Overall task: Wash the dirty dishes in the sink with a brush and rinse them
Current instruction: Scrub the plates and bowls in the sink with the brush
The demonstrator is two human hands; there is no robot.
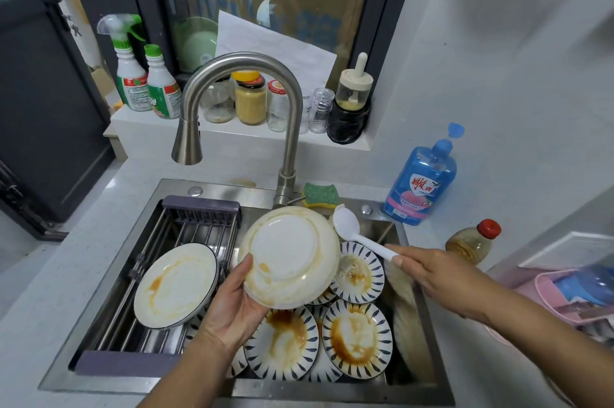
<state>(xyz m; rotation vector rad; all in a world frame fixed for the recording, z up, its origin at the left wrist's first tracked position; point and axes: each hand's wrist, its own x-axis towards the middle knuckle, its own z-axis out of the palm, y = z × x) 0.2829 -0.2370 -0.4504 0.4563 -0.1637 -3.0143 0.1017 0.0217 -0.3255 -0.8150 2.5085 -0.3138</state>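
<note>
Left hand holds white dish above the sink basin, roughly mid-basin, just in front of the faucet base. The thumb is pressed on the dish's left rim and the fingers are curled under it, mostly hidden.
Dish is tilted with its underside facing the camera. White foot ring, cream outer wall, brown sauce smears along the lower-left and right rim.
Right hand grips the end of the brush handle, fingers wrapped round it. Brush is white plastic, and the oval head's smooth back faces the camera, so the bristles are not visible. Head sits at the dish's upper-right rim; cannot tell whether it touches.

Rest of the dirty stack:
- white plate with a dark rim line lies tilted on the drain rack spanning the basin's left side, orange-brown streaks on its face
- blue-striped plates lie overlapped on the basin floor, front and right, with heavy brown sauce pools in their centres
- one more striped plate at the right, behind the dish's edge, carries food residue

Green sponge sits on the sink's back edge beside the faucet base. Blue detergent bottle stands at the back right corner, cap flipped open.
</note>
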